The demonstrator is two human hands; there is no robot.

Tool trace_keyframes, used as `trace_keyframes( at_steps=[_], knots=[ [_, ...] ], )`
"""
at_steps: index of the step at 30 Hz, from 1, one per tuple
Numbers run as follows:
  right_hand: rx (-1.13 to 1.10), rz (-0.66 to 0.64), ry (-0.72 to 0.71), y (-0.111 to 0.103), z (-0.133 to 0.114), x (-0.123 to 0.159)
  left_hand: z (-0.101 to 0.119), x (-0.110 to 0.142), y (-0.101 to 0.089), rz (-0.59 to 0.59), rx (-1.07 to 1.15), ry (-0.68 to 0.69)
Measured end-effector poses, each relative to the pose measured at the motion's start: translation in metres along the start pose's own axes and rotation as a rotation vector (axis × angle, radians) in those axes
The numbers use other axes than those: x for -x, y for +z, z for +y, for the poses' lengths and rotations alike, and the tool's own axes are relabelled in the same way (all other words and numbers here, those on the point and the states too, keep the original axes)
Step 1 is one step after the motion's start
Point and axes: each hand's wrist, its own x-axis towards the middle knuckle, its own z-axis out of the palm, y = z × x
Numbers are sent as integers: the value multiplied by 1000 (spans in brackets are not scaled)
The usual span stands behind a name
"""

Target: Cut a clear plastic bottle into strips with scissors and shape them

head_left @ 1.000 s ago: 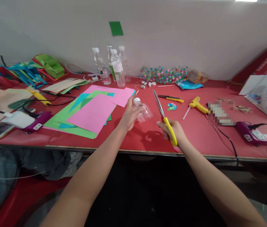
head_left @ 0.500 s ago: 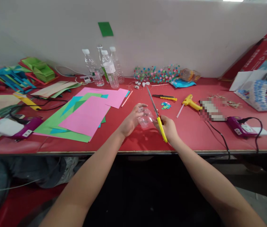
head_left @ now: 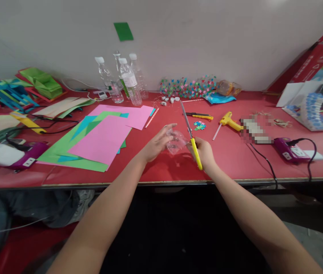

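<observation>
My left hand point(head_left: 157, 144) grips a clear piece of plastic bottle point(head_left: 175, 142), its fingers around the far side, just above the table. My right hand point(head_left: 204, 152) is closed on yellow-handled scissors point(head_left: 196, 153), whose blades point away toward the wall. The right fingertips are close to the plastic's right side; whether they touch it I cannot tell. Beyond the hands lie a small pile of coloured paper stars point(head_left: 199, 125) and a utility knife point(head_left: 200, 115). A yellow glue gun point(head_left: 230, 121) lies to the right.
Coloured paper sheets point(head_left: 98, 140) spread left of my hands. Behind them stand several plastic bottles point(head_left: 131, 82). Along the wall lies a clear tube with star shapes point(head_left: 188, 86). Purple power strips point(head_left: 288, 150) with cables sit at both sides. The red table's front edge point(head_left: 161, 183) is close.
My left hand's fingers have straightened a little around the plastic piece. My right hand still holds the scissors in nearly the same place. The whole view has shifted slightly.
</observation>
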Motion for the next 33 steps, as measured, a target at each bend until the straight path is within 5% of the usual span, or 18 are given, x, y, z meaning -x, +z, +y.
trace_keyframes(
  at_steps=[7,21,29,33],
  knots=[
    [-60,-70,36,2,0,0,-4,-2,-10,-2,-143,31],
    [102,-93,-97,23,-1,4,-21,-10,4,202,-124,99],
    [44,-148,-46,9,-4,1,-13,-10,-4,292,-51,132],
    [-79,-338,-25,-7,-15,12,-5,-11,-14,440,-32,242]
  ],
)
